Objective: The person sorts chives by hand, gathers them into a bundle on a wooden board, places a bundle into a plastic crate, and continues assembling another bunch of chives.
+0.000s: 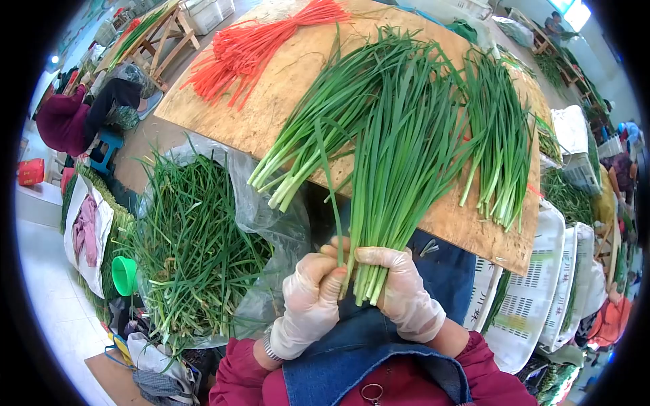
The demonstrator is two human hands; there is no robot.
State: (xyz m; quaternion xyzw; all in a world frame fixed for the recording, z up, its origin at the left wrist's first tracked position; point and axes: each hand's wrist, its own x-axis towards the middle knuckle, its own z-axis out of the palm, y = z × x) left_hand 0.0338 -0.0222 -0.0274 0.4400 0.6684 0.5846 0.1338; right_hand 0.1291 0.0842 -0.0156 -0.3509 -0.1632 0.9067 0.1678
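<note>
My right hand (409, 291), in a thin whitish glove, is closed around the pale lower ends of a bunch of garlic chives (399, 162). The green leaves fan out over the wooden board. Beside it my left hand (308, 298), gloved too, pinches a single chive stalk (333, 189) that stands apart at the bunch's left side. Its fingertips are partly hidden. Another pile of chives (308, 122) lies on the board to the left, its white ends toward me. A third bunch (500, 149) rests to the right.
Red ties (261, 51) lie on the far left of the wooden board (223, 128). A plastic bag (254, 196) heaped with loose chive leaves (196, 250) stands at my left, by a green cup (124, 275). White crates (528, 298) stand at right. A person (68, 118) sits far left.
</note>
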